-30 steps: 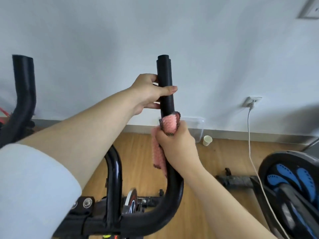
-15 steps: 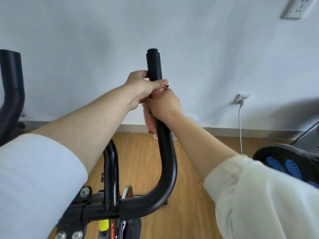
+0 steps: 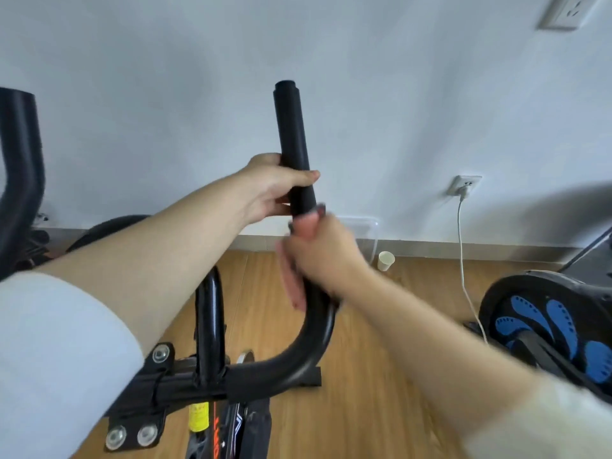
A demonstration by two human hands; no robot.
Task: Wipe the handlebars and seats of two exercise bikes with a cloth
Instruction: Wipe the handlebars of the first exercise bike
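On handlebar (image 3: pixel 293 134): left hand (image 3: pixel 275 187) grips, right hand (image 3: pixel 326 255) holds cloth (image 3: pixel 293 288); frame lettering (image 3: pixel 217 437) illegible.

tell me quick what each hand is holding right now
Left hand: grips the handlebar on its upright end.
Right hand: holds the pink cloth wrapped round the handlebar just below; blurred.

Item, right hand (image 3: pixel 326 251): we record it lower on the handlebar (image 3: pixel 294 140) than half a second ago, when it was pressed against the left hand (image 3: pixel 271 187). It now sits just beneath, blurred with motion.

Item, pink cloth (image 3: pixel 292 286): carried down with it, its tail hanging beside the bend.

Item, view: dipped, so the paper cup (image 3: pixel 386 261) is back in sight by the skirting, as a second ago.
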